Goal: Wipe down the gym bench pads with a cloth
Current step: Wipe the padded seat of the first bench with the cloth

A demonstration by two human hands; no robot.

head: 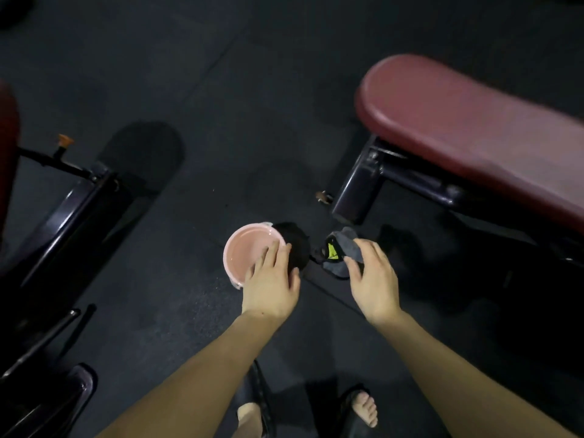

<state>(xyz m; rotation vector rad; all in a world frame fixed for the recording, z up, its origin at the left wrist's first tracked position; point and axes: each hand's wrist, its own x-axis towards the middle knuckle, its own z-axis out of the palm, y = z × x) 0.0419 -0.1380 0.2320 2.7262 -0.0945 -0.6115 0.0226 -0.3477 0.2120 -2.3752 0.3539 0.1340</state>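
My right hand (373, 276) pinches a grey cloth (349, 251) between thumb and curled fingers, just right of the bucket (249, 248). The cloth is bunched and limp, with a black and yellow-green patch (330, 251) showing at its left side; whether that is part of the cloth or a second piece I cannot tell. I judge it light and soft, likely to sag and drip if wet, though the light is too dim to say whether it is damp. I would gather it into a flat wad under the palm, so that a broad face meets the pad rather than a trailing corner.

My left hand (271, 279) is over the near right rim of the bucket, fingers fairly straight and spread, touching a dark bundle (295, 248) at the bucket's right edge. It looks like another rag, but it is too dark to be sure.

The bucket is pink, stands on the floor (177, 90), and holds a shallow pool of clear liquid. It looks like thin plastic and easy to tip.

Right of and beyond the bucket stands the bench (474, 131), its maroon pad smooth and glossy over a dark steel frame (357, 191). I judge the pad firm and slick. Left of the bucket is more dark framework (69, 210) with another red pad (8, 153) at the picture's edge. The floor is dark rubber matting, and the room is dim.
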